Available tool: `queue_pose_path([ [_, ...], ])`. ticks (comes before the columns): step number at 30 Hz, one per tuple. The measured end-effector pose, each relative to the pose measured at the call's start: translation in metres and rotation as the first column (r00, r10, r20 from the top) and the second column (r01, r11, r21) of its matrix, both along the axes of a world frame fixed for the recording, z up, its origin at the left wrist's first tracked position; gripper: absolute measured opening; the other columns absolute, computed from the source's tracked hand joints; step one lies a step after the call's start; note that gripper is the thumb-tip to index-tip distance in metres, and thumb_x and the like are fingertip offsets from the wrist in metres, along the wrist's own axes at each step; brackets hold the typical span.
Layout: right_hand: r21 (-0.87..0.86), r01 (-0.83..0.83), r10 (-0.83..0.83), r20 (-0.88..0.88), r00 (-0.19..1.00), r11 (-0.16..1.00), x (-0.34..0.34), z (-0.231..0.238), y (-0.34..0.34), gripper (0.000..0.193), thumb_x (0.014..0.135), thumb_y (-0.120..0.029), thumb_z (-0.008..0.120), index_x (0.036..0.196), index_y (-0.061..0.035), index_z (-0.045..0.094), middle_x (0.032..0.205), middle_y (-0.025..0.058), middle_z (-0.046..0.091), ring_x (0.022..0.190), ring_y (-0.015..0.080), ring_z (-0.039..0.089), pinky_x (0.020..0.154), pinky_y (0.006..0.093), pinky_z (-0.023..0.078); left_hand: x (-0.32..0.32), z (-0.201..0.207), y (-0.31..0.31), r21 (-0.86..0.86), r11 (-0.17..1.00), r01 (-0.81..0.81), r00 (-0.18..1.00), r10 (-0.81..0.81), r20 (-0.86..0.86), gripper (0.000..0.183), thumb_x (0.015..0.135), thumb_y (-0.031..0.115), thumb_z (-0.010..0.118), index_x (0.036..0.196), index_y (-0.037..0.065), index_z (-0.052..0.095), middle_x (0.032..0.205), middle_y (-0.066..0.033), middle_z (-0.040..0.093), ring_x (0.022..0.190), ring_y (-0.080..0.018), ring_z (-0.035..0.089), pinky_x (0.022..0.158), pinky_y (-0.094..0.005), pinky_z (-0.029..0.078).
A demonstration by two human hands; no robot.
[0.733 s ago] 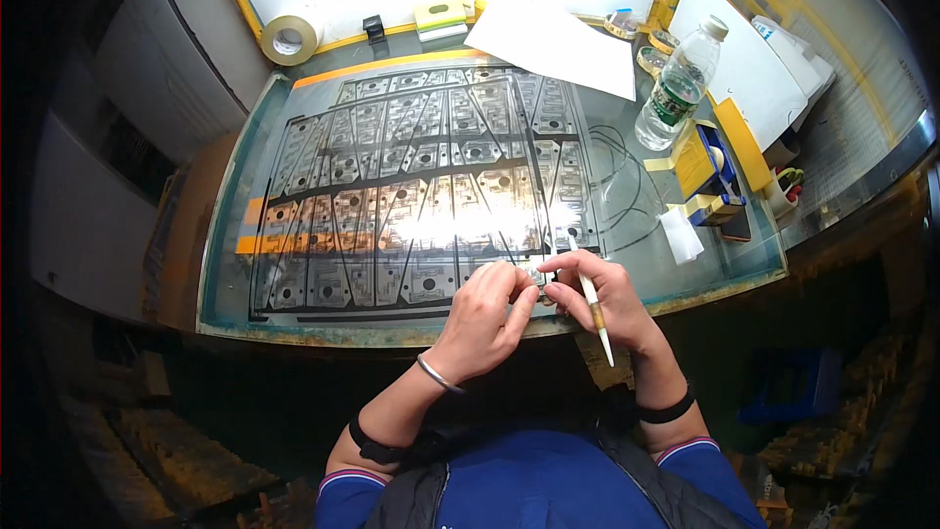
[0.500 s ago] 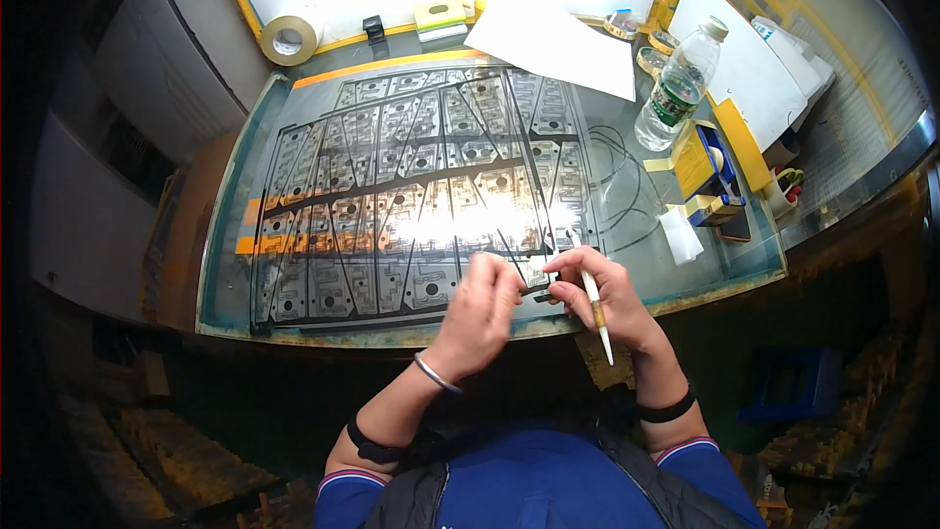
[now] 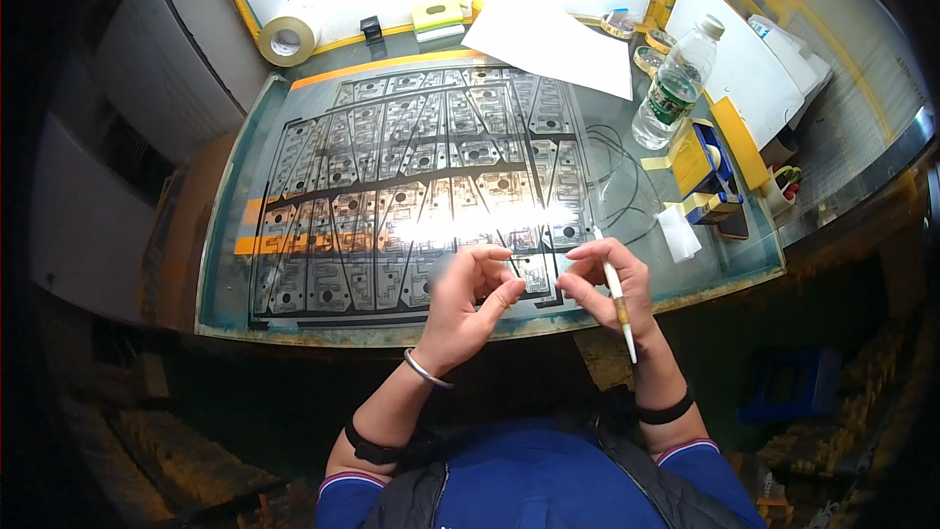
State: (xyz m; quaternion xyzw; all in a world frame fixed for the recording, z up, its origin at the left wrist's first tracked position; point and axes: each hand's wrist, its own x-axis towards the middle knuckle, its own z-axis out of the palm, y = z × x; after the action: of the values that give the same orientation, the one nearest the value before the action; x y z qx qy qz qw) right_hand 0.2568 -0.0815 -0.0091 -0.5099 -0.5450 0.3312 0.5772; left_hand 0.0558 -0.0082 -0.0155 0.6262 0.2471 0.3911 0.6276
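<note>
Sheets of film (image 3: 411, 152) printed with dark circuit-like patterns lie overlapping on the glass-topped table (image 3: 235, 284). Over their near edge, my left hand (image 3: 465, 304) holds nothing that I can see, its thumb and fingers apart and curved. Facing it a short way to the right is my right hand (image 3: 617, 284). A slim white pen-like tool (image 3: 621, 309) with a tan band is tucked between its fingers, tip slanting down toward me. The right thumb and forefinger are parted around bare space. A bright glare hides part of the film pattern.
At right stand a water bottle (image 3: 678, 83), a blue and yellow tape dispenser (image 3: 707, 168) and a crumpled white paper (image 3: 678, 233). White sheets (image 3: 553, 47) lie at the back. A tape roll (image 3: 288, 41) sits at the back left. A thin dark cord (image 3: 636, 171) loops beside the film.
My two hands were close together with pinched fingers. Now they have drawn apart slightly and their fingers have spread. The pen-like tool has shifted right with my right hand.
</note>
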Motion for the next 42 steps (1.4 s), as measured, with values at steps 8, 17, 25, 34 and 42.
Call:
queue_pose_path([
  [8, 0.027, -0.136, 0.131, 0.144, 0.981, 0.99, -0.003, 0.005, 0.002, 0.03, 0.08, -0.001, 0.076, 0.106, -0.0041, 0.062, 0.086, 0.0073, 0.072, 0.076, 0.0106, 0.067, 0.066, 0.0244, 0.053, 0.0, 0.004, -0.001, 0.105, 0.991, 0.086, 0.988, -0.072, -0.135, 0.032, 0.091, 0.002, 0.066, 0.12, 0.001, 0.052, 0.088, -0.0035, 0.062, 0.081, -0.0076, 0.06, 0.074, -0.0219, 0.05],
  [17, 0.026, -0.137, 0.132, 0.154, 0.979, 0.99, -0.004, 0.006, 0.002, 0.029, 0.08, 0.001, 0.074, 0.105, -0.0018, 0.06, 0.085, 0.009, 0.071, 0.076, 0.0114, 0.067, 0.068, 0.0253, 0.053, 0.001, 0.007, -0.002, 0.143, 0.987, 0.075, 0.982, -0.049, -0.181, 0.028, 0.091, 0.005, 0.067, 0.116, 0.0, 0.057, 0.085, -0.0028, 0.063, 0.08, -0.0073, 0.061, 0.072, -0.0224, 0.05],
  [25, 0.024, -0.12, 0.116, 0.122, 0.986, 0.993, -0.003, 0.004, 0.002, 0.028, 0.08, 0.001, 0.072, 0.105, -0.0032, 0.063, 0.084, 0.0062, 0.071, 0.077, 0.0106, 0.068, 0.069, 0.0248, 0.054, 0.002, 0.009, -0.002, 0.181, 0.98, 0.086, 0.974, -0.044, -0.222, 0.028, 0.09, 0.006, 0.068, 0.116, 0.001, 0.058, 0.084, -0.0028, 0.064, 0.078, -0.0075, 0.061, 0.07, -0.0227, 0.05],
  [34, -0.02, -0.059, 0.061, 0.092, 0.994, 0.998, -0.004, 0.005, 0.001, 0.029, 0.079, 0.0, 0.073, 0.106, -0.0031, 0.062, 0.083, 0.0057, 0.07, 0.078, 0.0107, 0.068, 0.071, 0.0249, 0.054, 0.002, 0.015, -0.004, 0.378, 0.925, 0.041, 0.974, 0.048, -0.223, 0.007, 0.084, 0.003, 0.073, 0.09, -0.001, 0.071, 0.082, -0.007, 0.067, 0.074, -0.0118, 0.065, 0.067, -0.0242, 0.052],
  [42, 0.003, -0.094, 0.093, 0.099, 0.991, 0.996, -0.004, 0.004, 0.002, 0.028, 0.079, 0.0, 0.073, 0.104, -0.0027, 0.061, 0.081, 0.0055, 0.07, 0.075, 0.0104, 0.067, 0.069, 0.0248, 0.053, 0.006, 0.013, -0.007, 0.425, 0.904, -0.052, 0.969, 0.15, -0.199, 0.008, 0.083, 0.003, 0.073, 0.09, 0.0, 0.072, 0.081, -0.0096, 0.069, 0.07, -0.0133, 0.066, 0.063, -0.0244, 0.053],
])
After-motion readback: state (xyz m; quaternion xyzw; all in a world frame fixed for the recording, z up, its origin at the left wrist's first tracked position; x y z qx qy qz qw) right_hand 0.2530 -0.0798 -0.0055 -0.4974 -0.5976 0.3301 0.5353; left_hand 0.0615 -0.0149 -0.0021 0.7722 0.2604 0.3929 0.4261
